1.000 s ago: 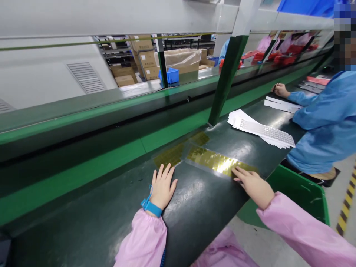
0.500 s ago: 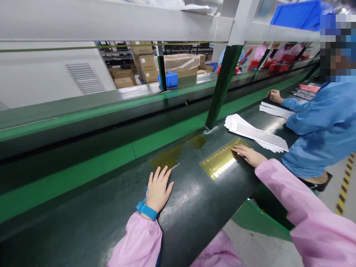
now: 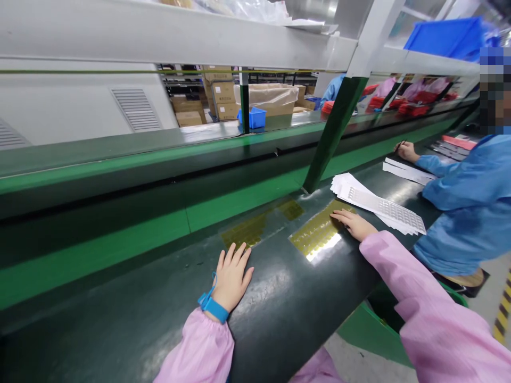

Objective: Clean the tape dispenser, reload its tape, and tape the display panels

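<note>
The person's left hand [image 3: 231,276] lies nearest, palm down on the dark table [image 3: 271,308], its fingers straight, spread and holding nothing; their tips are at the near edge of a dull yellow sheet [image 3: 245,229]. To the right of this hand, after a strip of table, lies the shiny yellow sheet [image 3: 313,236], its long axis going from near left to far right. The right hand [image 3: 355,223] is the nearer one to it: it comes from the right and its extended fingers rest on the far right part; the thumb is hidden, so I cannot tell whether they pinch it. Just beyond this hand is a fan of white papers [image 3: 379,205], close to the sheet's far end. Farther stand a green post [image 3: 331,141] and, at right, a co-worker in blue [image 3: 475,191].
</note>
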A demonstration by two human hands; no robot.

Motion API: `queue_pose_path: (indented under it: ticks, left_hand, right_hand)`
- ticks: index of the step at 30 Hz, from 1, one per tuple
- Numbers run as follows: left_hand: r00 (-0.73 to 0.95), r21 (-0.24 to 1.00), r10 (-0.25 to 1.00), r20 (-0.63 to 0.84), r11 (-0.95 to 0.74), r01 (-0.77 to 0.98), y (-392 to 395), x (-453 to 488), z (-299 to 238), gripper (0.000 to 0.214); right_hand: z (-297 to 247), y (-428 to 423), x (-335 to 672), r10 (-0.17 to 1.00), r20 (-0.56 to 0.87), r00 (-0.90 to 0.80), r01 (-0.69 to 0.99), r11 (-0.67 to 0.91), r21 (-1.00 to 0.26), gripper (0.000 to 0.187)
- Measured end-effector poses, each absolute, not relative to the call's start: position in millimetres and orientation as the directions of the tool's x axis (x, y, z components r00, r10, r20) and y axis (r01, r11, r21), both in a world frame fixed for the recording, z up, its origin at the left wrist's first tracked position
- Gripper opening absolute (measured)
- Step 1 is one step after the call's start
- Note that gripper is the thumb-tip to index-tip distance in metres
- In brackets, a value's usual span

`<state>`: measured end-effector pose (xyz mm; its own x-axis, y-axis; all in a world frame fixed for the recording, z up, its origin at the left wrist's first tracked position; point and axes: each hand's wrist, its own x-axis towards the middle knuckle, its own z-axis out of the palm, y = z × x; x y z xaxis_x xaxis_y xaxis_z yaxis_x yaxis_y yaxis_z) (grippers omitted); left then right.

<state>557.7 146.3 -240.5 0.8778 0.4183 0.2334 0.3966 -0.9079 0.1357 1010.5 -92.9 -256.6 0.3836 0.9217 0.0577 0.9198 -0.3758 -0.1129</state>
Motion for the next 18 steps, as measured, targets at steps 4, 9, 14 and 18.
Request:
queue_pose_path:
  ticks: [4,9,14,18]
  left_hand:
    - [0.875,0.137,0.420,0.242,-0.907,0.397,145,557,-241,0.047]
    - [0.868,0.143,0.429,0.249,-0.903,0.405,145,557,-243,0.047]
    - [0.865,0.145,0.430,0.258,-0.903,0.405,146,558,-246,0.047]
    - [0.870,0.131,0.420,0.258,-0.908,0.399,147,558,-245,0.047]
  right_hand:
    - [-252,-104,993,0.924,0.077,0.375,0.920,-0.361,-0.151,0.073]
    - [-228,-112,969,0.915,0.070,0.397,0.905,-0.378,-0.195,0.055]
    - [-220,-94,934,0.825,0.042,0.564,0.818,-0.551,-0.166,0.041]
    - [-232,-76,874,0.828,-0.009,0.560,0.819,-0.556,-0.145,0.035]
